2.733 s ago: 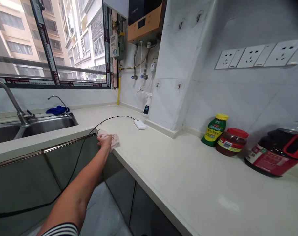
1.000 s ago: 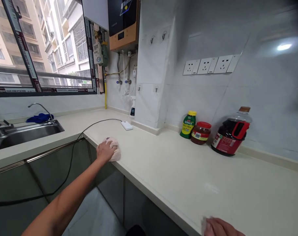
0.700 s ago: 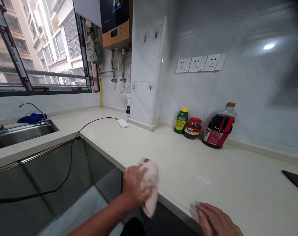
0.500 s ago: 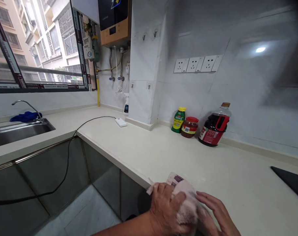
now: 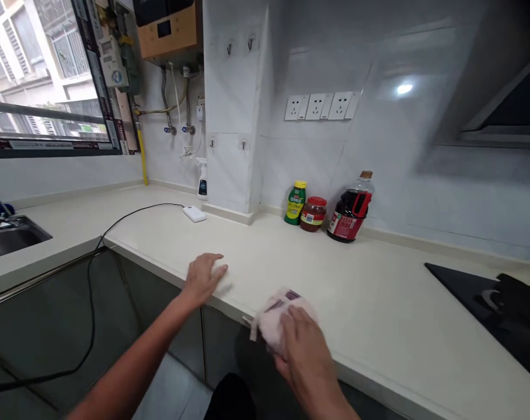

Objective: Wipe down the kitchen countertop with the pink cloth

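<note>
A bunched pinkish-white cloth [image 5: 271,326] with dark purple patches hangs at the front edge of the pale countertop [image 5: 247,262]. My right hand [image 5: 306,344] grips it from the right, fingers wrapped over its side. To the left, my left hand [image 5: 204,279] hovers at the counter's edge, holding nothing, with thumb and fingers apart. I cannot tell whether that hand touches the surface.
Against the back wall stand a green bottle [image 5: 295,203], a red-lidded jar [image 5: 313,214] and a big dark sauce bottle [image 5: 350,210]. A white power bank [image 5: 194,213] trails a black cable [image 5: 92,291]. The black cooktop [image 5: 475,297] lies right, the sink [image 5: 15,236] left.
My left hand has let go of the cloth and moved left, opening. My right hand now grips the cloth. The view has turned right, bringing more of the cooktop and the range hood in.
</note>
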Motion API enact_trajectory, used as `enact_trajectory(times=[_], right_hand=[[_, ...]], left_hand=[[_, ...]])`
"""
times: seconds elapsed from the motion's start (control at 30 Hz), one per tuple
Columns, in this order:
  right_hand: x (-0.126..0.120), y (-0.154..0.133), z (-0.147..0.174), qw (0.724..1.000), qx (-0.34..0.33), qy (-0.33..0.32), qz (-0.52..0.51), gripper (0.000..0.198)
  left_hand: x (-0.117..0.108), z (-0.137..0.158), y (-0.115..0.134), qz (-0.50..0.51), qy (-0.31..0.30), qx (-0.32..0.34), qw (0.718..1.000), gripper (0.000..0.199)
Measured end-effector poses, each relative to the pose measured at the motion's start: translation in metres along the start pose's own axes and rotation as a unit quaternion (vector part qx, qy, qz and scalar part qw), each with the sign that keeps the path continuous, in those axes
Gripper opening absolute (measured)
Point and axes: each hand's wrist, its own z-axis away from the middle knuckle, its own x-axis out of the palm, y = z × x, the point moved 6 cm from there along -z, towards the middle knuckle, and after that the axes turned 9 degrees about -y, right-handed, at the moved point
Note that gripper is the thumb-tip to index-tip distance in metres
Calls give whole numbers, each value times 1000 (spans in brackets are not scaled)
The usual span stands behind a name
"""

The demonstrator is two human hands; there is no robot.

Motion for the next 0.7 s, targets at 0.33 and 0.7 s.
enact_trajectory(times=[0.33, 0.7], right_hand=[[26, -128, -145, 993, -46, -101, -34, 32], [-23, -29, -19, 1000, 15, -3, -26, 71]], left_hand=[[9, -49, -51, -70, -36, -105, 991, 42], [7, -50, -45, -156, -96, -123, 975, 50]])
